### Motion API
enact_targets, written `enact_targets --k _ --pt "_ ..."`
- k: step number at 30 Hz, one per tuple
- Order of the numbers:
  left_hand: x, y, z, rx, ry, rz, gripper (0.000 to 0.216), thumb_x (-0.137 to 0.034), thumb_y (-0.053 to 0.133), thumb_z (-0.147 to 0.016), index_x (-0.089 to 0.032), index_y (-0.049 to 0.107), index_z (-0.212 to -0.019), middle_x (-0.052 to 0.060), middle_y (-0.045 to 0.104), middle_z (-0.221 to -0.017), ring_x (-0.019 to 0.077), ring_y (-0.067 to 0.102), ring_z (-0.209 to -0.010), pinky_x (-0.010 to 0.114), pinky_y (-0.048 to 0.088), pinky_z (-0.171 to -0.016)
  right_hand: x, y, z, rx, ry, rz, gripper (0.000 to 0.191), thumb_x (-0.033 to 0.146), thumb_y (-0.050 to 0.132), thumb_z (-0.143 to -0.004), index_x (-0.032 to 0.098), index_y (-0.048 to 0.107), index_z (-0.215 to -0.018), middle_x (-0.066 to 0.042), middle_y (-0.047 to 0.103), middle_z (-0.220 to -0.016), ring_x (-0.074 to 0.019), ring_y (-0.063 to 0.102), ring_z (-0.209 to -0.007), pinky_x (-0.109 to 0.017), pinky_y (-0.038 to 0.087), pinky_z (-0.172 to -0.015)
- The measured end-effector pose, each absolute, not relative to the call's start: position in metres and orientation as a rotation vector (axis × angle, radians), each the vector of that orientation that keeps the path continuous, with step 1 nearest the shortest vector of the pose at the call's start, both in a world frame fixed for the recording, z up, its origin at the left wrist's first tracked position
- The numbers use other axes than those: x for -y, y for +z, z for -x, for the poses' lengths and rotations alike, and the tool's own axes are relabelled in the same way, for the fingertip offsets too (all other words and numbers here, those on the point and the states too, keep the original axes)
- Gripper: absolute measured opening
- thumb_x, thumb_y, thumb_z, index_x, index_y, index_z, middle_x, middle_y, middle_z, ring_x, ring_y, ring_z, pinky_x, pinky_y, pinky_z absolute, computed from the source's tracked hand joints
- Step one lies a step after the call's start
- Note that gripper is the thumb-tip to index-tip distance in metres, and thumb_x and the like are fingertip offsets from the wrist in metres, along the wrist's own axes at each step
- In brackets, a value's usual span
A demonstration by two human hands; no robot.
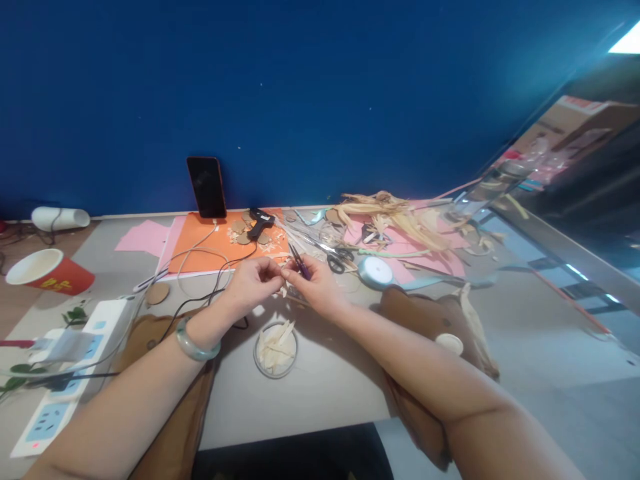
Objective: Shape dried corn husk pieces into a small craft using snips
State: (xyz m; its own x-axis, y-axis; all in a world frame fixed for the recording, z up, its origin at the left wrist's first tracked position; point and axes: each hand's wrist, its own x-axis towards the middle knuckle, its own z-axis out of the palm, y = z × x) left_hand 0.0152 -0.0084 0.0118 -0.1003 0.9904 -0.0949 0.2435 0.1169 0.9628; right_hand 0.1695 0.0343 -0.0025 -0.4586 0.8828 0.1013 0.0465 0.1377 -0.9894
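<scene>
Over the middle of the table, my left hand (253, 283) and my right hand (320, 283) meet fingertip to fingertip. The left fingers pinch together; whatever lies between them is too small to make out. My right hand is closed around a slim, dark, pointed tool (301, 262) with a purple part near the grip, its tip pointing up and away. Just below the hands stands a round clear dish (256, 363) holding pale, flat strips (278, 345). Black-handled scissors (337, 259) lie just beyond the right hand.
Behind the hands are an orange sheet (193, 247), a black glue gun (261, 223), a phone (207, 188) leaning on the blue wall, dried husks (400, 217) and a ribbon roll (376, 272). A red paper cup (65, 277) and power strip (107, 317) with cables occupy the left.
</scene>
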Motion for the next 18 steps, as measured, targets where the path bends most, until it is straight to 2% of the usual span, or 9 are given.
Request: enact_targets --k 12,15,18 --pt "0.0102 0.0184 -0.0163 -1.395 1.045 -1.096 0.013 -0.022 0.071 -0.063 -0.015 0.061 -0.067 -0.002 0.060 -0.054 0.0097 0.055 -0.047 0.021 0.041 -0.048 -0.0308 0.0035 -0.1699 1.620 1.447 0.946 0.021 0.034 0.065 -0.077 0.016 0.057 -0.074 0.003 0.051 -0.063 -0.0096 0.043 -0.059 -0.024 0.035 -0.057" --pt "0.0104 0.0179 -0.0147 -1.324 1.044 -1.061 0.019 -0.027 0.074 -0.065 -0.015 0.060 -0.068 -0.002 0.060 -0.053 0.0094 0.054 -0.048 0.022 0.043 -0.051 -0.0309 0.0015 -0.1695 1.542 1.536 0.929 0.021 0.035 0.065 -0.077 0.016 0.057 -0.076 0.005 0.046 -0.057 -0.0078 0.037 -0.051 -0.023 0.029 -0.049" --pt "0.0104 0.0180 -0.0134 -1.231 1.053 -0.986 0.027 -0.034 0.077 -0.066 -0.015 0.059 -0.068 -0.001 0.060 -0.057 0.0097 0.055 -0.051 0.023 0.045 -0.054 -0.0328 -0.0017 -0.1693 1.398 1.725 0.865 0.025 0.037 0.068 -0.075 0.016 0.061 -0.087 0.008 0.040 -0.052 -0.0055 0.028 -0.042 -0.023 0.020 -0.042"
